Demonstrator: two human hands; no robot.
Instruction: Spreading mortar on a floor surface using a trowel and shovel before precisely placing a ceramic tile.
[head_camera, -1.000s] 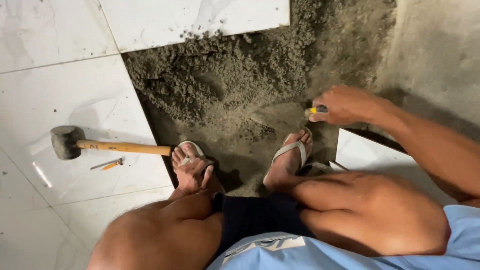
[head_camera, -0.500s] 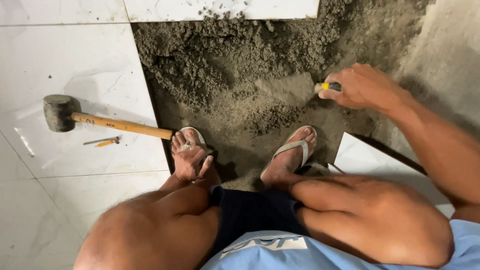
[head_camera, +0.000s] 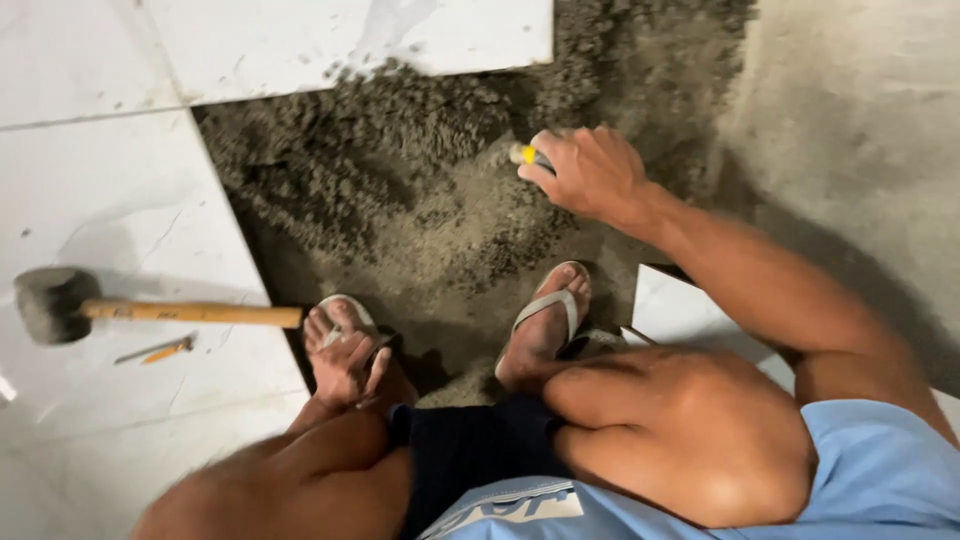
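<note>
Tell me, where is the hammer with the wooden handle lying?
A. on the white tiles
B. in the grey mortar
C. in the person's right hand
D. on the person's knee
A: the mallet lies flat on the white tiles at the left, apart from the right hand, which grips a yellow-tipped tool handle over the grey mortar.
</note>
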